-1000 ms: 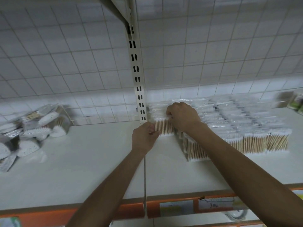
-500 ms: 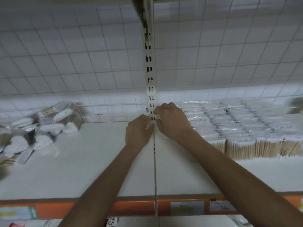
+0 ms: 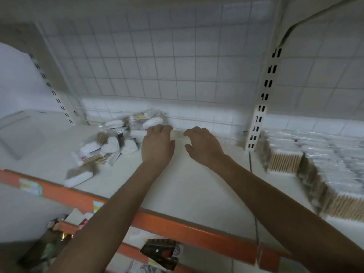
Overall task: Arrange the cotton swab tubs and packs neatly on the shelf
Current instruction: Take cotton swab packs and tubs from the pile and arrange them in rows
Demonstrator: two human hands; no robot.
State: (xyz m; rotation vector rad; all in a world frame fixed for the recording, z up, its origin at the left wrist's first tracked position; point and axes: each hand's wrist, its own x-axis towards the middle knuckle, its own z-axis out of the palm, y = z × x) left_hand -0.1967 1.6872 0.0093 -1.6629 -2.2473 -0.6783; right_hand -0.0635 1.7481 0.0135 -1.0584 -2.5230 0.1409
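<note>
Heart-shaped swab tubs heaped at shelf back edge; left grip loosely spread beside heap; right grip relaxed, empty.

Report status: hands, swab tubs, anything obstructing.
Hands open, empty. Left hand at jumbled tub pile; right hand over bare shelf. Nothing blocking.

swab packs cut off right, tub pile blurred

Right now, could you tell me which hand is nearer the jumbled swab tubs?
Left. The left hand sits at the right edge of the swab tubs; the right hand is farther right, apart.
</note>
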